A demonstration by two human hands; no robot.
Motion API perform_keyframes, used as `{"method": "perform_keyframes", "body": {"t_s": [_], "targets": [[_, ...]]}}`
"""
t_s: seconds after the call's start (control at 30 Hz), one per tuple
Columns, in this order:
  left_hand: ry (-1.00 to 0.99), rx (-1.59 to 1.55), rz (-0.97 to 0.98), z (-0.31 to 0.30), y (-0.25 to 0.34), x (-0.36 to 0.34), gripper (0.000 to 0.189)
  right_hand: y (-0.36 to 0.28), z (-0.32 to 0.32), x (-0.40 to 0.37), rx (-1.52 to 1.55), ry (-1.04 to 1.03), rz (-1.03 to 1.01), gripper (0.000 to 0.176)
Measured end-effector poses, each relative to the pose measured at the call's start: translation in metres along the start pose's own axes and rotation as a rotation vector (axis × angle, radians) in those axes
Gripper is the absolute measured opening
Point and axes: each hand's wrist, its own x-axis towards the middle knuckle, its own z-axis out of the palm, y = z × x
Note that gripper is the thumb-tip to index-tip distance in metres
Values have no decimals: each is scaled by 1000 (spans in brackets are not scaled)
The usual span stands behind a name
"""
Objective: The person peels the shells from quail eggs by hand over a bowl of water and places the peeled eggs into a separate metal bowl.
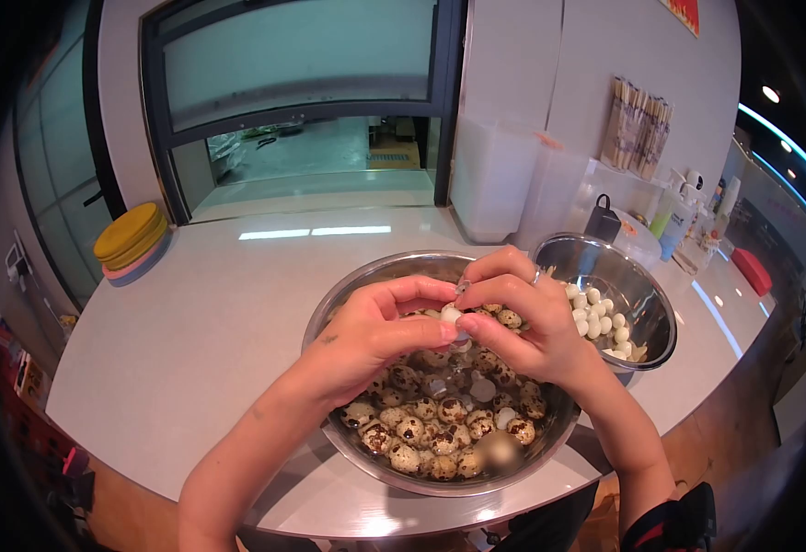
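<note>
Over a large steel bowl [454, 488] my two hands meet around one small white egg [452, 316]. My left hand [389, 317] pinches the egg from the left, thumb below it. My right hand [523, 317], with a ring on one finger, touches the egg's right side and has a bit of shell at its fingertips. Speckled eggs [409, 431] lie in water in the bowl, with pale shell pieces [482, 390] among them. One round brownish thing near the bowl's front edge is blurred. A second steel bowl [656, 322] at the right holds several peeled white eggs [596, 317].
Yellow and pink round items [132, 235] are stacked at the table's left edge. A framed hatch [297, 120] opens in the back wall. Behind the smaller bowl stand bottles [673, 221], a black object [603, 219] and clear containers. A red case [752, 271] lies far right.
</note>
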Motion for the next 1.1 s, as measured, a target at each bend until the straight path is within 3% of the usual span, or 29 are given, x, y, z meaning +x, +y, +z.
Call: {"method": "perform_keyframes", "body": {"t_s": [0.2, 0.5, 0.57, 0.77, 1.1], "targets": [[2, 57, -17, 1, 0, 0, 36, 0, 3, -2, -9, -12, 60, 11], [20, 10, -36, 6, 2, -1, 37, 6, 1, -3, -110, 131, 142, 7], [54, -28, 80, 6, -1, 0, 37, 1, 1, 0, -65, 88, 94, 8], [65, 43, 24, 1, 0, 0, 39, 1, 2, 0, 27, -19, 76, 9], [59, 86, 69, 2, -2, 1, 37, 3, 6, -3, -115, 27, 103, 10]]}}
